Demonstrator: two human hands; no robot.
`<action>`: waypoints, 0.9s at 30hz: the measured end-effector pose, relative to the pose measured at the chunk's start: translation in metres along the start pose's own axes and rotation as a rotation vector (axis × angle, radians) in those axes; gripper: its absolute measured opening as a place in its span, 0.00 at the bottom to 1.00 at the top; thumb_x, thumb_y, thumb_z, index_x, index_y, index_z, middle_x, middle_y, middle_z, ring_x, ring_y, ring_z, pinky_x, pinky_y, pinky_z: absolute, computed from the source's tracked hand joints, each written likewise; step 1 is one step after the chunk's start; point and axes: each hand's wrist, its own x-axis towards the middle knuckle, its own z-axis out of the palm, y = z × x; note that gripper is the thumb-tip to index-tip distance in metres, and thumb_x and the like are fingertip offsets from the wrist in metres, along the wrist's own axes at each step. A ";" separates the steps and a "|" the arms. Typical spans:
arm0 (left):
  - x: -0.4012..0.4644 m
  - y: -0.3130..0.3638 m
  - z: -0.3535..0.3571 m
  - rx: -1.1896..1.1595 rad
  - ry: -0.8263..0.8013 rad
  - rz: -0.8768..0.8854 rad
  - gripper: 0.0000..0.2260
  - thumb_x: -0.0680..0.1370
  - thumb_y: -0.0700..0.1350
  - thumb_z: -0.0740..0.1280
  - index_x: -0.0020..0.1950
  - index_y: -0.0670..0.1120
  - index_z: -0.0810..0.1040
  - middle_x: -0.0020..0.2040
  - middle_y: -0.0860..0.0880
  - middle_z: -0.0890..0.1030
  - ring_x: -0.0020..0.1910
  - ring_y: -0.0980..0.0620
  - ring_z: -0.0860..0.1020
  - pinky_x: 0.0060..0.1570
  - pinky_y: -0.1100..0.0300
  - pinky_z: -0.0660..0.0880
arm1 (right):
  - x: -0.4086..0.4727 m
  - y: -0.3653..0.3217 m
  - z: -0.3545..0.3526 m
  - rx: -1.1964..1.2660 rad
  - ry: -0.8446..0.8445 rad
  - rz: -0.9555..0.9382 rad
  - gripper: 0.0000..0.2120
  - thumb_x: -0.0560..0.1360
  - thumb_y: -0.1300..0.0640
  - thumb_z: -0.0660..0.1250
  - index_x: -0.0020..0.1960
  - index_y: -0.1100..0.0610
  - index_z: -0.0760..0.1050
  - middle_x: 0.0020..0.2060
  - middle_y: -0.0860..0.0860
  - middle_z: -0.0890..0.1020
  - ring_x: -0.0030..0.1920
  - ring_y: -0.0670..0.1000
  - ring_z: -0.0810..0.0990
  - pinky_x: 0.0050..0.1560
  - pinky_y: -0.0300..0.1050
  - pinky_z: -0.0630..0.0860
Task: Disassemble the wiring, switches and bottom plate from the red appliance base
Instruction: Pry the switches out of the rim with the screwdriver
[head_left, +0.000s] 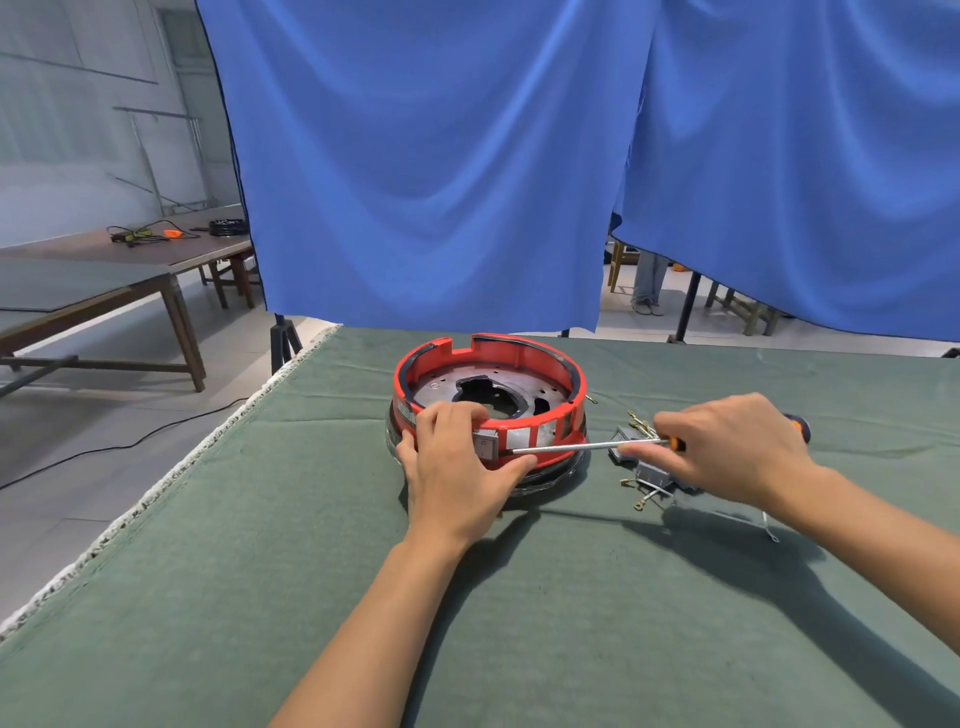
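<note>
Near the far edge of the green-covered worktop (311, 519), the red appliance base (488, 395) is gripped at its near wall by the left hand (457, 467), while an orange-handled screwdriver (592, 445) is held in the right hand (727, 447), tip against that wall, beside removed wired switches (649, 467).

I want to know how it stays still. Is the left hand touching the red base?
Touching. The head view shows the left hand gripping the near wall of the red base, fingers curled over the rim and thumb against its outer side.

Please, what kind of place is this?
Probably a workshop or recording room, not a home: a work table under green cloth, a hung blue curtain, and further wooden tables on a tiled floor.
</note>
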 end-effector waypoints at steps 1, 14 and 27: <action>0.000 -0.001 0.000 0.011 0.000 0.011 0.24 0.64 0.57 0.77 0.55 0.51 0.75 0.53 0.58 0.70 0.61 0.55 0.65 0.59 0.50 0.60 | -0.004 -0.003 0.000 -0.022 -0.038 0.031 0.28 0.71 0.29 0.48 0.27 0.52 0.56 0.19 0.47 0.70 0.20 0.53 0.69 0.24 0.36 0.48; -0.003 0.001 -0.002 0.100 -0.042 0.057 0.26 0.64 0.65 0.73 0.58 0.55 0.78 0.54 0.55 0.73 0.63 0.54 0.64 0.64 0.41 0.61 | -0.010 -0.025 -0.015 -0.047 -0.103 0.057 0.33 0.66 0.26 0.31 0.28 0.49 0.60 0.21 0.46 0.63 0.25 0.49 0.69 0.24 0.42 0.53; -0.003 0.004 0.002 0.096 -0.047 0.037 0.25 0.66 0.66 0.71 0.59 0.57 0.78 0.54 0.55 0.71 0.63 0.55 0.61 0.65 0.38 0.59 | 0.017 -0.015 -0.032 -0.086 -0.203 -0.006 0.39 0.63 0.24 0.29 0.28 0.54 0.63 0.21 0.47 0.67 0.22 0.46 0.63 0.25 0.41 0.55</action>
